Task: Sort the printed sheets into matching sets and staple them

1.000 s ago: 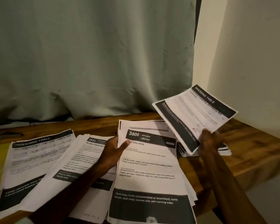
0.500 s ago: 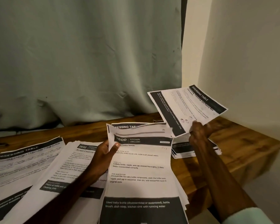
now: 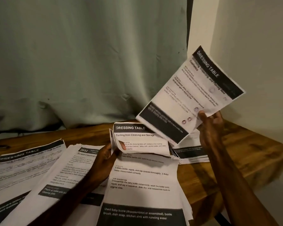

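Sheet (image 3: pixel 186 98) between right fingers (image 3: pixel 202 115), corner pinched

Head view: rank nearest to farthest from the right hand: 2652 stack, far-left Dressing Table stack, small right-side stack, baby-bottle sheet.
1. small right-side stack, just below the right hand, which holds a raised sheet.
2. baby-bottle sheet, centre, top edge pinched by the left hand.
3. 2652 stack, left of centre.
4. far-left Dressing Table stack, at the table's left end.
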Action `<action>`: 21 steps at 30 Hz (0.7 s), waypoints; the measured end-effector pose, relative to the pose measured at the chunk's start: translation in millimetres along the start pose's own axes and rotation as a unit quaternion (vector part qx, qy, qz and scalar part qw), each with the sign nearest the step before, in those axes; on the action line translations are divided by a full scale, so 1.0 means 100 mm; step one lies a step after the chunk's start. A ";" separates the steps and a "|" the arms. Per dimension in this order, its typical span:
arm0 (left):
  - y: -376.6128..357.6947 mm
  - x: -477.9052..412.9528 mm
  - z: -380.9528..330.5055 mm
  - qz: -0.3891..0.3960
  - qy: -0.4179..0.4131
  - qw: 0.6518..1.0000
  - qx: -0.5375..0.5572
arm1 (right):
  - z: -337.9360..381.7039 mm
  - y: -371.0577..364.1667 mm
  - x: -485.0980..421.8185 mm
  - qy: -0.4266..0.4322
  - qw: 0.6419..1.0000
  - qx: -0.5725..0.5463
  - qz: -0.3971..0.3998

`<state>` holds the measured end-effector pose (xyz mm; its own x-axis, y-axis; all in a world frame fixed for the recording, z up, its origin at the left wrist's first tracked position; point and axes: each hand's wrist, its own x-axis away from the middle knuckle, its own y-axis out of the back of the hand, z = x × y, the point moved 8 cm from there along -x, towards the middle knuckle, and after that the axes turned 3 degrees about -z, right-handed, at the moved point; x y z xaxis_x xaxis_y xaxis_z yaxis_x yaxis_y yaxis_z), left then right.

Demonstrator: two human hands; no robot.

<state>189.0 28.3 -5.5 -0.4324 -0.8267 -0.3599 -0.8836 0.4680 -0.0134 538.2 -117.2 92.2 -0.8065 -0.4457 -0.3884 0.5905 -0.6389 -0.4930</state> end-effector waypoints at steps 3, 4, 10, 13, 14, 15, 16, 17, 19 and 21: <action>0.01 0.00 0.01 -0.010 0.006 1.000 0.003 | -0.08 -0.08 0.10 -0.006 0.996 0.088 0.034; 0.01 0.00 0.02 -0.016 0.012 1.000 0.004 | -0.12 -0.09 0.12 -0.004 0.991 0.123 0.045; -0.01 0.02 -0.07 -0.038 0.010 0.999 -0.004 | -0.20 -0.14 0.22 0.002 0.971 0.212 0.108; 0.01 0.01 -0.08 -0.051 0.012 0.999 -0.003 | -0.21 -0.20 0.22 -0.031 0.959 0.230 0.164; 0.02 0.01 -0.07 -0.053 0.015 0.998 -0.002 | -0.21 -0.23 0.23 -0.041 0.956 0.232 0.177; 0.03 0.01 -0.07 -0.057 0.019 0.998 -0.002 | -0.20 -0.24 0.24 -0.049 0.955 0.228 0.185; 0.04 0.01 -0.07 -0.061 0.020 0.998 0.000 | -0.18 -0.26 0.25 -0.056 0.956 0.218 0.188; 0.05 0.01 -0.07 -0.066 0.025 0.998 0.001 | -0.17 -0.28 0.26 -0.066 0.959 0.201 0.188; 0.08 0.01 -0.07 -0.073 0.030 0.997 0.009 | -0.13 -0.28 0.24 -0.081 0.967 0.165 0.174; 0.09 0.00 -0.08 -0.082 0.039 0.996 0.024 | -0.04 -0.29 0.19 -0.061 0.971 0.169 0.157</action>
<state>179.1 29.7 1.9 -0.2978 -0.9138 -0.2762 -0.9344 0.3383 -0.1119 505.7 -104.7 95.6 -0.5983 -0.7092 -0.3729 0.7812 -0.6198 -0.0746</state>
